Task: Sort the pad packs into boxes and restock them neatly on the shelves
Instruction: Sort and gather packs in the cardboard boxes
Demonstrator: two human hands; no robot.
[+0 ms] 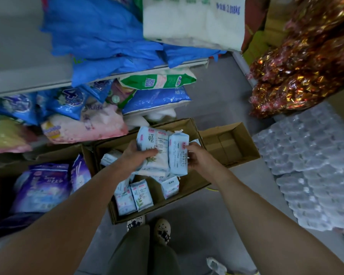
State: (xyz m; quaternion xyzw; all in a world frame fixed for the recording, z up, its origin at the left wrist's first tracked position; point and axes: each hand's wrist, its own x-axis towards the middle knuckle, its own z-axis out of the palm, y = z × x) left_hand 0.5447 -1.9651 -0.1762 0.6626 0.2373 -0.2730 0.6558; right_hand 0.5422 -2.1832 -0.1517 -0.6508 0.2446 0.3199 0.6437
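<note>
- Both hands hold a bunch of pale blue pad packs above the middle of an open cardboard box on the floor.
- Left hand has its fingers curled round the larger pack with the leaf print, gripping it from the left side.
- Right hand grips the narrower pack, which stands upright and touches the right edge of the leaf-print one.
- More packs lie inside the box: two leaf-print ones stand side by side at its near left corner, a small one sits just right of them, and another shows against the left wall, partly hidden by the left forearm.
- A second, smaller box adjoins the far right corner of the first one.
- Left of the box, large purple packs fill another carton.
- On the lower shelf at the far left, blue, pink and green bags are heaped loosely.
- Wrapped bottle cases stack along the right edge of the floor, gold foil bags above them.
- Two patterned shoes stand just behind the box's near edge.
</note>
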